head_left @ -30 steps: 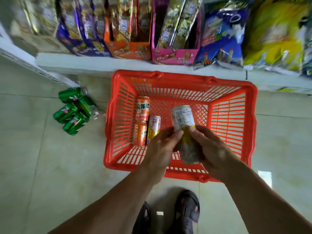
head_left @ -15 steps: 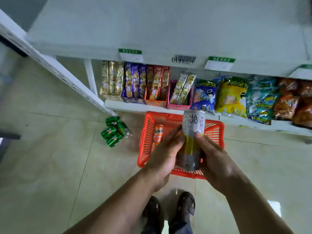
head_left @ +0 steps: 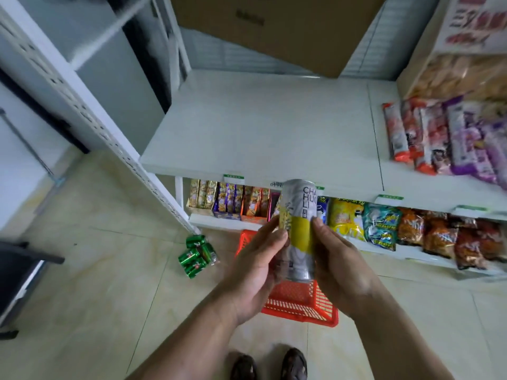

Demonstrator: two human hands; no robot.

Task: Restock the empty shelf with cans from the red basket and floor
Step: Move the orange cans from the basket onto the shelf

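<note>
I hold a tall silver and yellow can [head_left: 299, 226] upright between both hands, in front of the edge of the bare white shelf [head_left: 260, 124]. My left hand [head_left: 255, 267] grips its left side and my right hand [head_left: 338, 267] grips its right side. Below my hands sits the red basket [head_left: 299, 303] on the floor, mostly hidden by them. Several green cans [head_left: 197, 255] lie in a pile on the floor, left of the basket.
Snack sticks [head_left: 439, 138] lie on the right part of the shelf. A cardboard box [head_left: 274, 26] hangs over the shelf's back. The lower shelf holds snack boxes [head_left: 227, 200] and chip bags [head_left: 411, 229]. A white perforated upright [head_left: 90, 111] slants at the left. My feet [head_left: 270, 364] stand below.
The view has risen from the basket to the bare shelf. Both hands lifted the silver and yellow can out of the basket and up to the shelf's front edge.
</note>
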